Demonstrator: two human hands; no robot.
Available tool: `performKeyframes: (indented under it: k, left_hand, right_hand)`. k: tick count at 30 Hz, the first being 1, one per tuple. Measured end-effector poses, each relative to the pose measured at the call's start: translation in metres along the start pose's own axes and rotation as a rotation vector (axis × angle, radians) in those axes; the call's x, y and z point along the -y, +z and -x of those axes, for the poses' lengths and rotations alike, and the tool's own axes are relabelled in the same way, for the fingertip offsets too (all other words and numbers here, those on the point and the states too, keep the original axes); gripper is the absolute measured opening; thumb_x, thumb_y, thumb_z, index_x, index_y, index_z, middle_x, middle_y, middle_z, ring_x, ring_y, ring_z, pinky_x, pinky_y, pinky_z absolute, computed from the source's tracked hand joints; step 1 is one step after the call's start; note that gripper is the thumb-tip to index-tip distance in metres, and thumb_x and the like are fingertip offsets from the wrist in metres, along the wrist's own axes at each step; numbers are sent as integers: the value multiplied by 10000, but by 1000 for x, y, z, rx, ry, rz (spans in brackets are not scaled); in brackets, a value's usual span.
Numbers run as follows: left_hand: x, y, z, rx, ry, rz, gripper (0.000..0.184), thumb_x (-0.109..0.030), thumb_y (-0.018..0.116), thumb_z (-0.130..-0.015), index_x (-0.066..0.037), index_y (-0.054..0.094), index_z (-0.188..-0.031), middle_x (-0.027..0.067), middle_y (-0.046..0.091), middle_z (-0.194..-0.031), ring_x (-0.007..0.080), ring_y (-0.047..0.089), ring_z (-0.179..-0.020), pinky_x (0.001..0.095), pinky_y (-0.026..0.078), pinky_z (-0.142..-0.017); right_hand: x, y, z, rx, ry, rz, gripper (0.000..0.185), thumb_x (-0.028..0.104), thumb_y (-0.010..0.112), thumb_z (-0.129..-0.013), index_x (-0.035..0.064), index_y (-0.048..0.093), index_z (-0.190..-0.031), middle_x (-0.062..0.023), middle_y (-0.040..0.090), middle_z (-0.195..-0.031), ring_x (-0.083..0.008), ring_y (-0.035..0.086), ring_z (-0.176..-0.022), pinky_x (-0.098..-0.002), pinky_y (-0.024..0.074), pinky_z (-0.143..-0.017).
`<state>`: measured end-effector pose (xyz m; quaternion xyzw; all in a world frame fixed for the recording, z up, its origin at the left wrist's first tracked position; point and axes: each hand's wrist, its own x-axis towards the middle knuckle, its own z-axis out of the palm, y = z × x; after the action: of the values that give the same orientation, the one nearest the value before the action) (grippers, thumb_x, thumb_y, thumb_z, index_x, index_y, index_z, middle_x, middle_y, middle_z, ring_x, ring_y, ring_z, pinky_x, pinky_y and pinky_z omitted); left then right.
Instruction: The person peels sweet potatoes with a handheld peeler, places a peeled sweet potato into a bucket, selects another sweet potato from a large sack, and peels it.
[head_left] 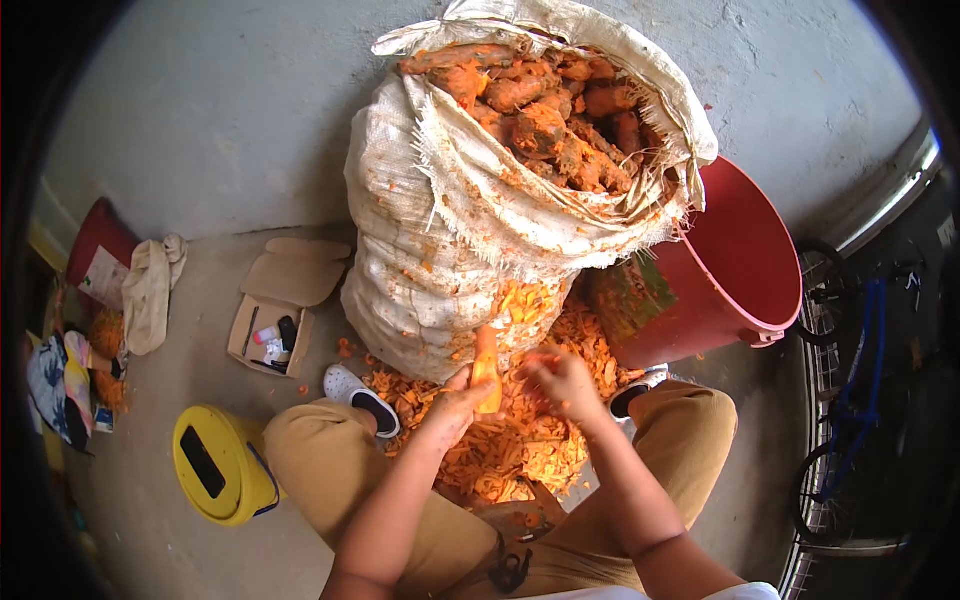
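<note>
My left hand (455, 410) is wrapped round the lower part of a partly peeled orange root (487, 370), held upright between my knees. Its tip is browner than its smooth yellow-orange side. Just right of the root, my right hand (560, 382) is slightly blurred with its fingers curled; what they hold, if anything, cannot be made out. Below both hands, orange peelings (530, 455) lie heaped on the floor between my feet. A white woven sack (400, 240) stands in front, its mouth rolled open over many unpeeled, orange-dusted roots (540, 130).
A large red bucket (705, 300) leans at the sack's right. To the left are an open cardboard box (290, 270) with small items and a yellow lidded bucket (250, 450) bearing a black phone (203, 462). A bicycle (855, 400) stands far right; a wall rises behind.
</note>
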<state>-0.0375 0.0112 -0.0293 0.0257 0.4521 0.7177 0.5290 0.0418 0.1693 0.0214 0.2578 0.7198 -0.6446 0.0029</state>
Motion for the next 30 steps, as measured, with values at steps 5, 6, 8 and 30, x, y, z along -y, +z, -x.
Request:
performKeyframes:
  k: [5, 6, 8, 30]
  left_hand:
    - [-3, 4, 4, 78, -74, -85, 376, -109, 507, -812, -28, 382, -1157, 94, 537, -924, 158, 554, -802, 275, 485, -599]
    - [-1, 9, 5, 84, -57, -72, 357, -101, 501, -813, -19, 391, -1143, 92, 540, -899, 156, 555, -777, 272, 486, -589]
    - [1, 14, 4, 99, -49, -53, 346, -89, 497, -813, -8, 399, -1134, 89, 541, -882, 154, 556, -757, 269, 486, -577]
    - [-1, 10, 6, 227, -43, -201, 360, -105, 541, -794, 18, 418, -1109, 90, 556, -826, 140, 559, -670, 248, 482, -557]
  right_hand:
    - [2, -27, -26, -440, -236, -569, 145, 88, 457, -854, -28, 465, -941, -109, 577, -714, -140, 556, -573, -242, 473, -486]
    - [5, -26, -28, -457, -271, -617, 148, 86, 457, -854, -29, 462, -946, -110, 575, -712, -142, 557, -574, -243, 473, -498]
    - [10, -19, -32, -491, -342, -715, 153, 84, 456, -855, -33, 457, -954, -112, 571, -707, -148, 557, -576, -246, 474, -523]
    - [7, 0, -26, -533, -371, -801, 193, 86, 480, -845, -31, 440, -992, -114, 564, -721, -154, 558, -603, -246, 468, -556]
